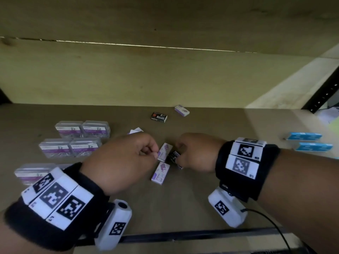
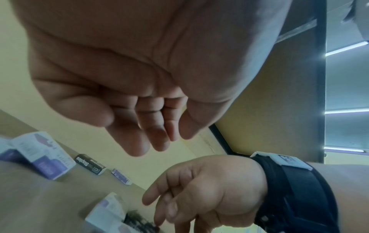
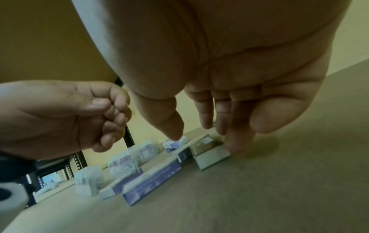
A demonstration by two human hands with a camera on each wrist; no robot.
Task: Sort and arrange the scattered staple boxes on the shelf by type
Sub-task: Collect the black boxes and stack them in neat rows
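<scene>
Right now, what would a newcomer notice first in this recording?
The left grip and right grip, bare hands in tagged black wristbands, hover close together over small purple staple boxes on the shelf; the right fingertips reach down to a dark box. Clear paper clip boxes are ranked to the left, blue boxes at the far right.

Six clip boxes (image 1: 69, 129), four purple boxes (image 1: 182, 110), two black boxes (image 1: 159, 117), two blue boxes (image 1: 304, 136)

We wear black wristbands (image 1: 222, 162) with white tiles (image 1: 53, 197) of black square codes; white cameras (image 1: 226, 208) underneath, the right one on a black cable (image 1: 251, 209).
</scene>
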